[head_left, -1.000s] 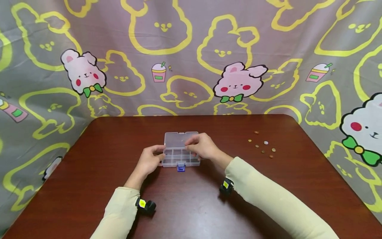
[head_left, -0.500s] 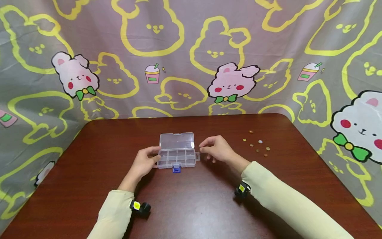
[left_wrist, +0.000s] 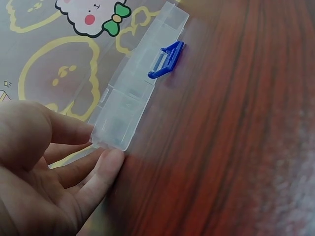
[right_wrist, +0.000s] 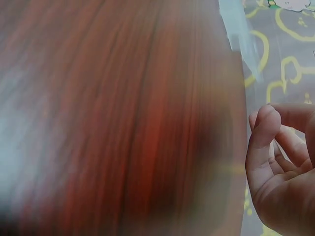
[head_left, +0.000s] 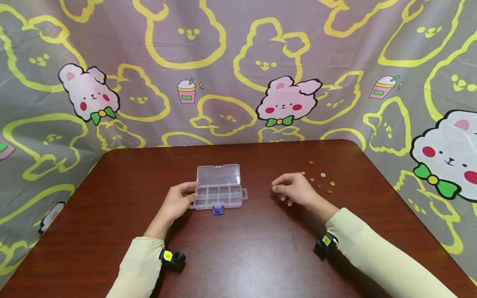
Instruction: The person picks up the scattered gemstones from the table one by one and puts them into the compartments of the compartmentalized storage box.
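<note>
A clear plastic compartment box (head_left: 225, 202) lies on the table with its lid (head_left: 219, 174) raised open at the back. Its blue latch (head_left: 218, 210) hangs at the front. My left hand (head_left: 177, 201) holds the box's left end; in the left wrist view the thumb (left_wrist: 111, 162) meets the front corner and the index finger reaches the back edge. Over the table to the right of the box is my right hand (head_left: 296, 190), fingers loosely bent and thumb near the index fingertip, with nothing visible between them. In the right wrist view the right hand (right_wrist: 283, 172) shows at the right edge.
Several small round pieces, brownish and yellowish, lie beyond the right hand, among them a white one (head_left: 323, 175) and an orange-brown one (head_left: 311, 162). The dark red wooden table (head_left: 238, 256) meets a patterned cloth backdrop (head_left: 223, 82).
My right hand has left the box's lid and moved right, toward the small pieces. The left hand keeps its place at the box's left end. The head view has shifted slightly.
</note>
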A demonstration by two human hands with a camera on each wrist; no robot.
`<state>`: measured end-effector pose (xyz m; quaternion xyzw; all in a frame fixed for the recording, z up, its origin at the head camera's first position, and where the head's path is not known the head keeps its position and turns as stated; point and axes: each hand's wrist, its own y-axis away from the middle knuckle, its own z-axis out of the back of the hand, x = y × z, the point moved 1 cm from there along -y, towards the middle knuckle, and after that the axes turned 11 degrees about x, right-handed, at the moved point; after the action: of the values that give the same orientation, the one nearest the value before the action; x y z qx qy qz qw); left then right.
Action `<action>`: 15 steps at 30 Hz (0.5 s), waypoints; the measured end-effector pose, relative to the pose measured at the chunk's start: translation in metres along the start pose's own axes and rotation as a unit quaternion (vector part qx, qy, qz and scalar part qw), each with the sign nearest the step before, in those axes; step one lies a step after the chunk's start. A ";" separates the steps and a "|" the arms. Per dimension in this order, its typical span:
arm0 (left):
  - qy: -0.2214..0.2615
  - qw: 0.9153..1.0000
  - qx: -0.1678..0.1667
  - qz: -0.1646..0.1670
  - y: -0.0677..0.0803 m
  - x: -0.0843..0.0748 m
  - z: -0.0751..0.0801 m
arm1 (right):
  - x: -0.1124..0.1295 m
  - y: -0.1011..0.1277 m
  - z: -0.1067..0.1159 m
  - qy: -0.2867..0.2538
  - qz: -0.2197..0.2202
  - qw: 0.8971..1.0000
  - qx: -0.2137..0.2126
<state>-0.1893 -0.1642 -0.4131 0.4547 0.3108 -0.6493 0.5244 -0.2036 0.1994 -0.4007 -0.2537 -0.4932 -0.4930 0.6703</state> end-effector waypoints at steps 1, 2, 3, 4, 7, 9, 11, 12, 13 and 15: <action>0.000 1.000 -0.001 0.003 0.000 -0.001 0.000 | -0.001 0.002 0.002 -0.001 0.000 1.000 -0.001; 0.000 1.000 -0.001 0.004 0.001 -0.001 0.000 | -0.002 0.004 0.005 -0.001 0.000 1.000 -0.002; 0.000 1.000 -0.002 0.006 0.001 -0.001 -0.001 | -0.003 0.006 0.007 0.000 0.000 1.000 -0.003; -0.001 1.000 -0.001 0.004 0.002 -0.002 -0.001 | -0.003 0.008 0.009 0.000 -0.001 1.000 -0.003; -0.002 1.000 -0.002 0.005 0.002 -0.002 -0.001 | -0.004 0.014 0.016 -0.001 -0.001 1.000 -0.008; -0.003 1.000 -0.002 0.004 0.002 -0.002 -0.001 | -0.006 0.018 0.020 -0.003 0.000 1.000 -0.012; -0.002 1.000 -0.002 0.004 0.001 -0.002 -0.001 | -0.007 0.021 0.024 -0.005 0.004 1.000 -0.015; -0.002 1.000 -0.002 0.006 0.001 -0.002 -0.002 | -0.008 0.023 0.026 -0.005 0.005 1.000 -0.016; -0.001 1.000 -0.003 0.006 0.001 -0.002 -0.001 | -0.009 0.024 0.028 -0.005 0.006 1.000 -0.017; -0.003 1.000 -0.003 0.006 0.000 -0.001 -0.001 | -0.011 0.027 0.032 -0.006 0.007 1.000 -0.019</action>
<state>-0.1892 -0.1625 -0.4123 0.4529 0.3086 -0.6467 0.5305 -0.1920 0.2406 -0.3947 -0.2724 -0.4859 -0.4963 0.6659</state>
